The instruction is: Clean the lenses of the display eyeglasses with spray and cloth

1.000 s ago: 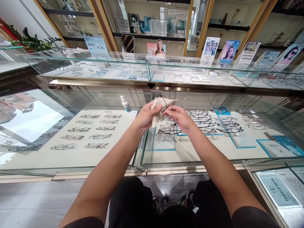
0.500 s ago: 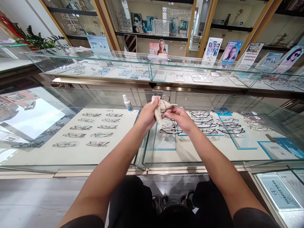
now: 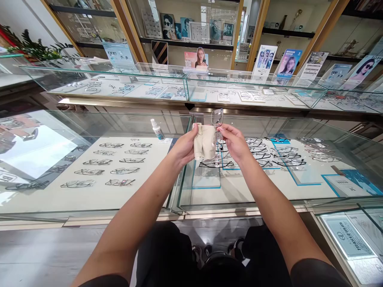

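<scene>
My left hand (image 3: 184,147) is closed on a cream cleaning cloth (image 3: 206,142), its thumb pressed on the upper edge. My right hand (image 3: 235,142) pinches a pair of eyeglasses (image 3: 217,116) near the middle of the frame. One lens stands up above the fingers; the other part hangs beside the cloth's right edge, and I cannot tell whether they touch. Both hands are above the glass showcase, with rows of dark eyeglasses (image 3: 259,151) in it behind my right hand.
A white spray bottle (image 3: 157,130) stands left of my hands. Several eyeglasses (image 3: 127,170) lie in rows in the left showcase. Behind runs a second glass counter (image 3: 187,87) with upright cards (image 3: 264,63). A glass panel covers a certificate (image 3: 348,236) at the lower right.
The cloth was bunched around the eyeglasses; now it hangs flatter in my left hand. My right hand has shifted right, with one lens uncovered. The view has turned slightly.
</scene>
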`<state>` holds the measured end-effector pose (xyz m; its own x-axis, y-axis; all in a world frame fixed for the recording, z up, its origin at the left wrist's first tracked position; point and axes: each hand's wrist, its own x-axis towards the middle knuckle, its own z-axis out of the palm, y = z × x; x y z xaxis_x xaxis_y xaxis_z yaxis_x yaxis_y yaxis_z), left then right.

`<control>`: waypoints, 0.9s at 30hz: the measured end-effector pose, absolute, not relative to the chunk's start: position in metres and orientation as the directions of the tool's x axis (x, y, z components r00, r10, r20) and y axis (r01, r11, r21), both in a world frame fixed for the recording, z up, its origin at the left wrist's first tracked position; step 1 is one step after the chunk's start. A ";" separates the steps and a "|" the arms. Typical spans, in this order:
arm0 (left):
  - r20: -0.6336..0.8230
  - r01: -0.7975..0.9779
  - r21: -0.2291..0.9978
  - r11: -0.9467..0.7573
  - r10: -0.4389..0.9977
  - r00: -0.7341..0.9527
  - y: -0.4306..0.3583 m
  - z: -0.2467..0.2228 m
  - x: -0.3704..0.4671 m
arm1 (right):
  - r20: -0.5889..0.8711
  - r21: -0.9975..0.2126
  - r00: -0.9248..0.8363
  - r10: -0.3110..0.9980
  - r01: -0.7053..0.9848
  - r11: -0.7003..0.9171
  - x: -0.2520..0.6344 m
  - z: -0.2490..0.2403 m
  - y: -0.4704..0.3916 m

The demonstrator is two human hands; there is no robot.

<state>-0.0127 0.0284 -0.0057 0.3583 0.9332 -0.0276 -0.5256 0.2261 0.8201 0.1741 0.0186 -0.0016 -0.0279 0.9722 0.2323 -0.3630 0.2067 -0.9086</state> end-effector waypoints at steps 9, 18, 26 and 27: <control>-0.027 -0.478 0.835 0.271 0.889 0.456 0.023 -0.009 -0.008 | 0.152 -0.908 -0.046 0.987 -0.402 0.121 0.170 -0.003 0.016; -0.035 -0.381 0.883 0.273 0.849 0.526 0.026 -0.010 -0.017 | 0.145 -0.887 -0.064 0.987 -0.450 0.101 0.173 -0.002 0.017; 0.054 -0.339 0.924 0.177 0.817 0.574 0.019 -0.008 -0.015 | 0.172 -0.910 -0.123 0.977 -0.399 0.110 0.171 -0.001 0.014; 0.055 -0.331 0.928 0.171 0.816 0.575 0.018 -0.008 -0.014 | 0.173 -0.911 -0.125 0.977 -0.397 0.111 0.171 -0.001 0.013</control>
<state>-0.0140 0.0184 -0.0078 0.5751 0.8162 0.0548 -0.3307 0.1707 0.9282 0.1708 0.0135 -0.0011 -0.1248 0.9769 0.1734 -0.3975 0.1109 -0.9109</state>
